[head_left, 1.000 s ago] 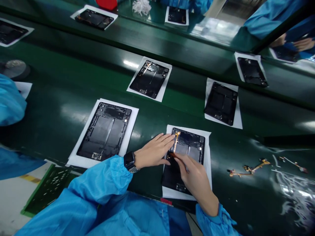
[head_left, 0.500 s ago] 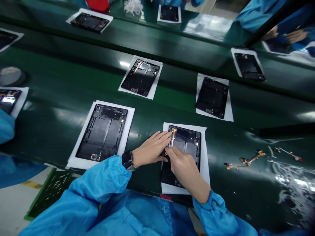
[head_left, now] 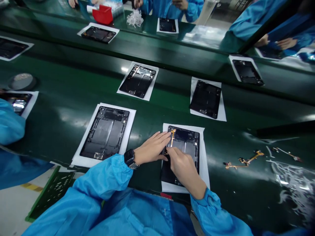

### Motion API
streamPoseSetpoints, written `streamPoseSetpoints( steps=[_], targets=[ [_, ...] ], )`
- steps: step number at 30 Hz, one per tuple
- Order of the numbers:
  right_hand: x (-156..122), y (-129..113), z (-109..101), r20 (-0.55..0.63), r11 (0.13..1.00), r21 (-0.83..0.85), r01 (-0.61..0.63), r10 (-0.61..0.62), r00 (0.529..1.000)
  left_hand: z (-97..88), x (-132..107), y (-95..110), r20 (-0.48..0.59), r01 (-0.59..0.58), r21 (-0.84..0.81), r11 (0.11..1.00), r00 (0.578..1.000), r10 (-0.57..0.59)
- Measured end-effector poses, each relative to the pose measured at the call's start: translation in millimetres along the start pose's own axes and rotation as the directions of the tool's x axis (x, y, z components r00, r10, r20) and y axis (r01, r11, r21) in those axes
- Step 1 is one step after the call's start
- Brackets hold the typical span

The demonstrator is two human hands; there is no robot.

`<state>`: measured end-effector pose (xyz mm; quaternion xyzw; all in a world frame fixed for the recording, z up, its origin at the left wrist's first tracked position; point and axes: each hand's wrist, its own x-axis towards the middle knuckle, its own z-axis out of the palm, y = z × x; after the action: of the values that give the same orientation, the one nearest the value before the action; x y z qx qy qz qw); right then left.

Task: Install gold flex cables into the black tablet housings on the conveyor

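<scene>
A black tablet housing [head_left: 185, 134] lies on a white sheet [head_left: 203, 170] in front of me. Along its upper left side runs an orange flex cable [head_left: 173, 133]. My left hand [head_left: 151, 149], with a watch at the wrist, is laid flat with fingers stretched out, their tips at the housing's left edge beside the cable. The fingers of my right hand [head_left: 183, 165] are bent and pinched at the cable's lower end, over the left edge. What sits right under those fingertips is partly hidden.
Another tablet housing [head_left: 103, 134] on a sheet lies to the left. Loose flex cables [head_left: 246, 160] and white strip scraps [head_left: 295, 186] lie at right. More housings [head_left: 206, 98] rest farther back. A co-worker's sleeve [head_left: 11, 121] reaches in at left; a green crate [head_left: 52, 193] stands below.
The camera view has tilted slightly up, showing more of the far bench and people's hands there. Both my hands keep nearly the same place on the housing.
</scene>
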<state>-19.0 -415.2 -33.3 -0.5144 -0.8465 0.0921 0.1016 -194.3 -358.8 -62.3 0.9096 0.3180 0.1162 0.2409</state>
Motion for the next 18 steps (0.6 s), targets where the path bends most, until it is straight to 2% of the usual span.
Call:
streamPoseSetpoints(
  steps=[2, 4, 5, 7, 9, 10, 12, 15, 18],
  targets=[
    [-3.7, 3.7, 0.2, -0.042, 0.994, 0.108, -0.017, 0.021, 0.999, -3.2, -1.6, 2.0, 0.009, 0.003, 0.017, 1.0, 1.0, -0.003],
    [-9.3, 12.1, 0.2, -0.126, 0.939, 0.337, -0.073, 0.122, 0.984, -11.1, 0.4, 4.8, 0.022, -0.004, 0.036, 0.999, 1.0, 0.004],
    [-12.1, 17.2, 0.4, -0.164, 0.868, 0.484, -0.115, 0.219, 0.962, -16.4, 4.2, 5.9, 0.019, -0.005, 0.05, 0.999, 1.0, 0.004],
    [-17.0, 27.0, 1.4, -0.172, 0.627, 0.759, -0.178, 0.456, 0.873, -27.8, 18.6, 6.2, -0.015, 0.024, 0.088, 0.996, 1.0, -0.023],
    [-21.3, 34.9, 2.9, -0.099, 0.392, 0.895, -0.211, 0.637, 0.764, -36.4, 41.8, 2.7, -0.048, 0.125, 0.121, 0.985, 0.992, -0.12],
    [-24.1, 38.4, 3.6, -0.069, 0.334, 0.915, -0.228, 0.685, 0.725, -38.8, 55.3, -0.3, -0.049, 0.181, 0.13, 0.975, 0.983, -0.176],
    [-32.9, 46.8, 3.9, -0.061, 0.33, 0.901, -0.28, 0.736, 0.674, -39.3, 81.6, -7.6, -0.017, 0.252, 0.132, 0.959, 0.968, -0.252],
    [-59.8, 67.7, 1.6, -0.163, 0.429, 0.836, -0.341, 0.788, 0.594, -35.7, 108.6, -19.8, 0.049, 0.251, 0.122, 0.96, 0.965, -0.258],
    [-96.5, 95.5, 1.6, -0.317, 0.502, 0.769, -0.397, 0.838, 0.445, -37.9, 117.7, -32.7, 0.105, 0.264, 0.099, 0.959, 0.956, -0.274]
  ],
)
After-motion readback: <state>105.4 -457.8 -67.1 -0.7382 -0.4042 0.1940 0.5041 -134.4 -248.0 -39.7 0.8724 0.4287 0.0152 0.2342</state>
